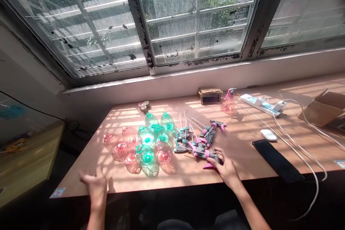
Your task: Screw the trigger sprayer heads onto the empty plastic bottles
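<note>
My right hand [226, 168] has its thumb and fingers closed round a pink and grey trigger spray head [214, 157] at the near side of a pile. More spray heads [183, 133] in pink, teal and grey lie there, their thin dip tubes pointing away from me. Left of the pile several clear green bottles [147, 158] and clear red bottles [164, 155] stand close together without caps. My left hand [96, 184], slightly blurred, is over the table's front left part with fingers spread and nothing in it, apart from the bottles.
Toward the back stand a red spray bottle [228, 104] with its head on, a small box [210, 97] and small dark blocks [143, 106]. A power strip [260, 105], white cables, a white case [268, 135], a black phone [277, 160] and an open carton [322, 107] occupy the right.
</note>
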Demonstrator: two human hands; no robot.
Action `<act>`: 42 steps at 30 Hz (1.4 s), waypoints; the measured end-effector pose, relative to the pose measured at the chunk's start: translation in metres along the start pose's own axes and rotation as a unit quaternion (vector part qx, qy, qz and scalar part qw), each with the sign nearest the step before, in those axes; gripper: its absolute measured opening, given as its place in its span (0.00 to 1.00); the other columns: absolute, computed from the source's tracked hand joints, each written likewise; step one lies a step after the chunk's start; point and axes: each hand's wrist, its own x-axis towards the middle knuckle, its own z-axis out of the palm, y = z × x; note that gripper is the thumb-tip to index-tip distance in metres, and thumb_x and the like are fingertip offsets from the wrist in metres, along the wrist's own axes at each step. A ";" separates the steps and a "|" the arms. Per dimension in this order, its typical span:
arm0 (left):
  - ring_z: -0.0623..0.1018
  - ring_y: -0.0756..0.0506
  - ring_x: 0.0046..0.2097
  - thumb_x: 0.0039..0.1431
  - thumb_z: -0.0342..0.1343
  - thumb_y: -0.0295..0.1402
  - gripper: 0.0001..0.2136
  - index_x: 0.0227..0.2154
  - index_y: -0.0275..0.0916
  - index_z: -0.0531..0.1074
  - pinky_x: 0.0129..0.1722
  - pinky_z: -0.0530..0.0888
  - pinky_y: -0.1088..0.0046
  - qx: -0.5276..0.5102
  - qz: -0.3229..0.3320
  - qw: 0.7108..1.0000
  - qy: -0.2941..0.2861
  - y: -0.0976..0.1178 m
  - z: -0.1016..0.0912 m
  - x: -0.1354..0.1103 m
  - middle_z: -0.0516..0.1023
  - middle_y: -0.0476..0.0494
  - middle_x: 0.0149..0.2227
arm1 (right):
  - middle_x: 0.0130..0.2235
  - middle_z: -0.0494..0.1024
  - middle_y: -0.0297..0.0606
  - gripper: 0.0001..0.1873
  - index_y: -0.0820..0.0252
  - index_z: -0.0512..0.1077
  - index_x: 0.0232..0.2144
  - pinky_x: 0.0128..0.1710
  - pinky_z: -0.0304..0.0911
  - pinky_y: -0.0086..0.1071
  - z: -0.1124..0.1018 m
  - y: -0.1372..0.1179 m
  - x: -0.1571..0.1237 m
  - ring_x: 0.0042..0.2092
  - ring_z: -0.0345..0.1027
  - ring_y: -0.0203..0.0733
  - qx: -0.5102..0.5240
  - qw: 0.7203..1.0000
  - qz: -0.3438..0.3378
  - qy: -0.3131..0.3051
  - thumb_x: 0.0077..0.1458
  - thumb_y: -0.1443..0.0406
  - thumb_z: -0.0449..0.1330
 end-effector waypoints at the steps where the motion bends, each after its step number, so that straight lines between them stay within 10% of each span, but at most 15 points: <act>1: 0.56 0.28 0.71 0.73 0.44 0.46 0.23 0.63 0.42 0.62 0.68 0.47 0.32 -0.007 -0.024 0.998 0.052 0.006 -0.003 -0.021 0.60 0.36 0.68 | 0.41 0.86 0.40 0.20 0.53 0.72 0.48 0.39 0.79 0.47 -0.001 -0.007 -0.005 0.40 0.83 0.58 0.018 1.000 -0.010 -0.005 0.64 0.47 0.61; 4: 0.74 0.31 0.58 0.71 0.41 0.52 0.25 0.53 0.39 0.72 0.61 0.67 0.42 -0.047 -0.069 0.995 0.052 0.030 0.007 -0.102 0.76 0.36 0.53 | 0.41 0.86 0.41 0.14 0.54 0.73 0.47 0.37 0.79 0.38 -0.001 -0.028 -0.030 0.41 0.84 0.54 0.039 0.998 -0.041 0.025 0.66 0.52 0.63; 6: 0.82 0.35 0.39 0.64 0.51 0.57 0.25 0.41 0.40 0.79 0.46 0.78 0.51 -0.083 -0.087 0.992 -0.032 0.053 0.029 -0.154 0.83 0.40 0.38 | 0.38 0.86 0.40 0.12 0.54 0.75 0.46 0.36 0.78 0.36 0.000 -0.042 -0.047 0.40 0.83 0.53 0.040 0.994 -0.074 0.063 0.65 0.55 0.65; 8: 0.83 0.35 0.45 0.61 0.52 0.61 0.29 0.47 0.43 0.81 0.49 0.78 0.56 -0.183 -0.098 0.959 -0.194 0.083 0.056 -0.190 0.85 0.40 0.45 | 0.37 0.86 0.39 0.10 0.52 0.77 0.45 0.37 0.78 0.35 0.003 -0.054 -0.061 0.38 0.83 0.52 0.048 0.988 -0.125 0.077 0.63 0.58 0.67; 11: 0.77 0.34 0.60 0.57 0.61 0.58 0.29 0.54 0.45 0.79 0.61 0.70 0.59 -0.338 -0.156 0.850 -0.372 0.129 0.084 -0.207 0.83 0.40 0.56 | 0.39 0.87 0.36 0.08 0.47 0.79 0.45 0.41 0.78 0.37 0.006 -0.065 -0.073 0.39 0.83 0.51 0.070 0.976 -0.201 0.056 0.63 0.61 0.68; 14: 0.83 0.35 0.51 0.60 0.62 0.53 0.23 0.48 0.40 0.82 0.56 0.75 0.60 -0.366 -0.180 0.813 -0.417 0.159 0.091 -0.204 0.87 0.39 0.46 | 0.39 0.87 0.36 0.07 0.47 0.78 0.46 0.36 0.79 0.35 0.006 -0.068 -0.082 0.36 0.84 0.50 0.074 0.971 -0.217 0.067 0.65 0.59 0.66; 18: 0.85 0.38 0.42 0.63 0.61 0.50 0.23 0.53 0.40 0.80 0.43 0.80 0.63 -0.389 -0.169 0.762 -0.489 0.168 0.089 -0.203 0.84 0.36 0.52 | 0.21 0.77 0.27 0.14 0.51 0.73 0.45 0.18 0.67 0.26 0.002 -0.082 -0.095 0.18 0.70 0.40 0.131 0.988 -0.039 0.072 0.66 0.50 0.63; 21: 0.81 0.36 0.56 0.67 0.59 0.46 0.20 0.58 0.46 0.76 0.54 0.77 0.60 -0.384 -0.117 0.733 -0.549 0.165 0.090 -0.200 0.73 0.38 0.66 | 0.19 0.69 0.26 0.23 0.54 0.71 0.45 0.15 0.57 0.24 -0.004 -0.103 -0.098 0.18 0.62 0.36 0.294 0.939 0.177 -0.018 0.65 0.42 0.59; 24: 0.66 0.37 0.70 0.68 0.58 0.41 0.24 0.65 0.53 0.67 0.69 0.61 0.57 -0.392 -0.075 0.742 -0.539 0.157 0.094 -0.190 0.66 0.44 0.71 | 0.22 0.70 0.27 0.25 0.55 0.70 0.41 0.16 0.53 0.22 -0.011 -0.116 -0.093 0.18 0.59 0.33 0.336 0.916 0.211 -0.065 0.64 0.40 0.58; 29: 0.78 0.35 0.59 0.66 0.59 0.46 0.18 0.53 0.44 0.79 0.65 0.67 0.54 -0.373 -0.124 0.819 -0.418 0.142 0.096 -0.182 0.82 0.39 0.57 | 0.26 0.78 0.33 0.24 0.55 0.71 0.43 0.20 0.61 0.26 -0.013 -0.106 -0.087 0.20 0.64 0.36 0.234 0.962 0.133 -0.044 0.66 0.42 0.57; 35: 0.86 0.31 0.45 0.55 0.68 0.51 0.25 0.50 0.38 0.82 0.37 0.84 0.59 -0.368 -0.187 0.788 -0.457 0.149 0.092 -0.198 0.84 0.32 0.52 | 0.19 0.72 0.28 0.29 0.56 0.70 0.48 0.20 0.62 0.28 0.001 -0.099 -0.092 0.20 0.66 0.40 0.185 0.975 0.109 -0.063 0.63 0.40 0.58; 39: 0.76 0.30 0.62 0.50 0.74 0.42 0.27 0.54 0.46 0.80 0.61 0.74 0.54 -0.380 -0.114 0.773 -0.495 0.138 0.099 -0.181 0.80 0.37 0.60 | 0.18 0.70 0.28 0.29 0.58 0.69 0.47 0.14 0.49 0.21 -0.006 -0.109 -0.091 0.17 0.61 0.34 0.326 0.908 0.213 -0.156 0.65 0.39 0.56; 42: 0.73 0.36 0.65 0.61 0.65 0.45 0.23 0.59 0.53 0.75 0.68 0.63 0.51 -0.371 -0.104 0.819 -0.425 0.122 0.106 -0.166 0.78 0.43 0.62 | 0.19 0.70 0.29 0.28 0.58 0.70 0.37 0.14 0.50 0.20 -0.015 -0.113 -0.088 0.16 0.60 0.32 0.355 0.901 0.201 -0.149 0.63 0.39 0.58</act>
